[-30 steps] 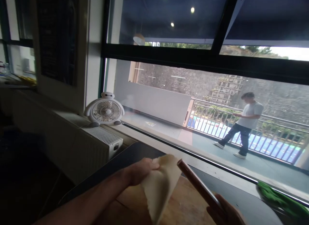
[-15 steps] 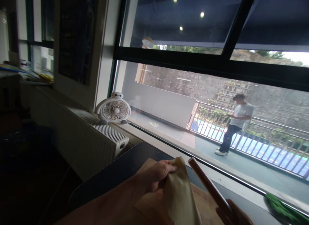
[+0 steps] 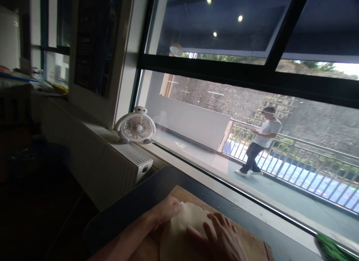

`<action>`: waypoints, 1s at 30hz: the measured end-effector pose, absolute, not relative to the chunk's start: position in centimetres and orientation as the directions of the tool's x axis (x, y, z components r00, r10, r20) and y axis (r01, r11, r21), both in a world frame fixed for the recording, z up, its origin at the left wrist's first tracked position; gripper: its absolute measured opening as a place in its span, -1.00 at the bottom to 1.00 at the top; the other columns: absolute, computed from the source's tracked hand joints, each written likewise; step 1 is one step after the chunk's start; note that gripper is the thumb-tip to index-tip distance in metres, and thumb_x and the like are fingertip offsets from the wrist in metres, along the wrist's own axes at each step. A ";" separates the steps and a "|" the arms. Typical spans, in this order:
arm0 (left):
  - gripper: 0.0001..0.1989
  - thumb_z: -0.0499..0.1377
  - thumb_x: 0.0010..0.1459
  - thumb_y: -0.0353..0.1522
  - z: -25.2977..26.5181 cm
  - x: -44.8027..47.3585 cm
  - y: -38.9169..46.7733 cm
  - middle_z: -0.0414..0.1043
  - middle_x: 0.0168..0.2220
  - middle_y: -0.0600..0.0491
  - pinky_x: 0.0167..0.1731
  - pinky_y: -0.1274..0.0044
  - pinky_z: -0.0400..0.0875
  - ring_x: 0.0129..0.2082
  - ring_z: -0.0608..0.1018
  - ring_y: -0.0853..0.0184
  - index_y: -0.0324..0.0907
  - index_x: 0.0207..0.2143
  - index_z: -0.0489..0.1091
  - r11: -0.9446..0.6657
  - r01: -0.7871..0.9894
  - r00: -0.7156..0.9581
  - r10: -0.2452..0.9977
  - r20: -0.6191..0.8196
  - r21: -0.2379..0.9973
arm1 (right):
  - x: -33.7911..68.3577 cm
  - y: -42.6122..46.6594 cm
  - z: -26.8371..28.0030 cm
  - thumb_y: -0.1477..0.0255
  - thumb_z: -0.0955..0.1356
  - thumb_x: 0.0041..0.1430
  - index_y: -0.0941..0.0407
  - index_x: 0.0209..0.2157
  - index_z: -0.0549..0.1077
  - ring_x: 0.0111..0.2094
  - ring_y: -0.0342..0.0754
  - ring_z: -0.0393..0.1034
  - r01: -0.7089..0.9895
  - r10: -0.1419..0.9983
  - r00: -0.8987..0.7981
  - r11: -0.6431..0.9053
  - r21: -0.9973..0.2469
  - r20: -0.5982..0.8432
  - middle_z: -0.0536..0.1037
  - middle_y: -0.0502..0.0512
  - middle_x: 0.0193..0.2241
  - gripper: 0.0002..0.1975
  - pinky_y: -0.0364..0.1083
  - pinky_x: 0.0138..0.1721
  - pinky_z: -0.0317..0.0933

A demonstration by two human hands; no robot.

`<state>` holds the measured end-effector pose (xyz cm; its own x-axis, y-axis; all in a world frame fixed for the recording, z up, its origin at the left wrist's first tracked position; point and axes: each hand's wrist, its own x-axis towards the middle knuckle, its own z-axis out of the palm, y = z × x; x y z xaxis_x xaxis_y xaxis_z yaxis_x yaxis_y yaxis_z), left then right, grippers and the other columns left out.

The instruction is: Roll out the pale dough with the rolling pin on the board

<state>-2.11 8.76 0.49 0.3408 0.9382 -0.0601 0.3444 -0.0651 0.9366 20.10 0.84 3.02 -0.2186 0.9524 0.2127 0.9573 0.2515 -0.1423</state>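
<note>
A pale, flattened sheet of dough (image 3: 175, 238) lies on a wooden board (image 3: 254, 240) on the dark table, running off the bottom of the picture. My left hand (image 3: 168, 208) is closed at the sheet's far left edge, its thumb and fingers pinching the dough. Over the right part of the dough lies my right hand (image 3: 224, 236), its fingers apart and the palm turned down. It covers some of the sheet. No rolling pin shows in the current view.
The dark table (image 3: 117, 216) stands against a window sill. A white radiator (image 3: 123, 171) with a white fan (image 3: 138, 127) on it is at the left. A green bundle (image 3: 331, 244) lies at the lower right. Outside the window, a person (image 3: 263, 135) walks by a railing.
The dough has come down from a lifted, hanging position onto the board. My right hand has let go of the rolling pin and moved left onto the dough. The person outside has moved left.
</note>
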 end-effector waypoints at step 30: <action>-0.63 -0.17 0.23 -0.21 -0.2 -2.1 6.5 0.30 -0.54 0.13 -0.49 0.60 0.14 -0.51 0.33 0.41 -0.17 -0.47 0.30 -0.350 0.359 -0.020 0.924 0.383 0.865 | 16.0 5.6 1.3 0.22 -0.01 0.23 0.13 0.05 0.26 0.15 0.09 0.01 0.994 0.928 0.093 -0.066 -0.085 0.361 0.25 0.19 0.08 -0.49 0.12 0.06 0.00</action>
<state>-2.09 6.45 -0.23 -0.0203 0.9237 0.3826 0.3588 -0.3504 0.8651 16.02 5.56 1.34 0.0927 0.9281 0.3607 0.9942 -0.0663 -0.0848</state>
